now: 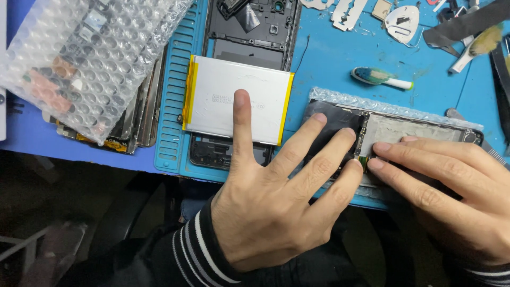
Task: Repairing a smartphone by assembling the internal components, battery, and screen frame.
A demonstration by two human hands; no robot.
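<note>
Both hands work on an opened phone [393, 135] that lies on a strip of bubble wrap [372, 103] at the right of the blue mat [329, 58] on the worktop. The left hand [276, 196] is spread wide and grips nothing: its forefinger stretches up onto the white battery [212, 98] with yellow edges, while its other fingers rest flat on the dark left part of the phone. The right hand [451, 191] lies on the phone's lower edge, fingers close together, two fingertips pressing at a small connector just beside the left hand's little finger; it holds nothing either. The battery sits on a second open phone frame [249, 32] on the mat. At the upper left a bubble-wrap bag [79, 58] of parts covers a stack of phone frames. A small brush [380, 77] lies above the phone, with loose parts and tools near the top right.
</note>
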